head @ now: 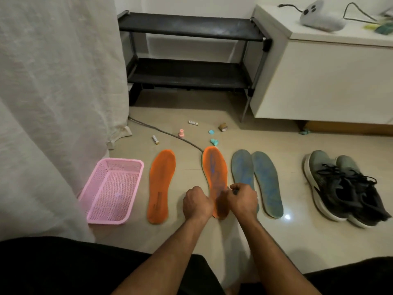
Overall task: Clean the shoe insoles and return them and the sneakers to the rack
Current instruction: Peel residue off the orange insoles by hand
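- Tiled floor (287,150) by a white cabinet (319,81); I sit facing the rack (191,28), a curtain (53,81) hanging at my left.
- Rack: both shelves bare. Nothing returned yet.
- Four insoles lie in a row on the floor: left orange insole (161,184), right orange insole (214,167), and a blue pair (255,177) touching side by side.
- Sneakers (344,188) rest together well right of the insoles, laces loose, not on the rack.
- My left hand (196,203), fingers curled, sits at the heel edge of the right orange insole; whether it pinches it I cannot tell.
- My right hand (242,199) is closed around something small and dark at the same insole's other edge; too small to name.
- That insole shows blue-grey smears down its middle. Judgement: it is the one being worked on, cleaning at an early or middle stage.
- Left orange insole looks plain; the blue pair look mottled. Cleaned or not, I cannot say.
- Pink basket (112,188) sits far left; small bottles and caps (212,136) and a cable (170,133) lie beyond the insoles.
- Left to do, by my reckoning: finish cleaning, refit insoles, shelve the sneakers.
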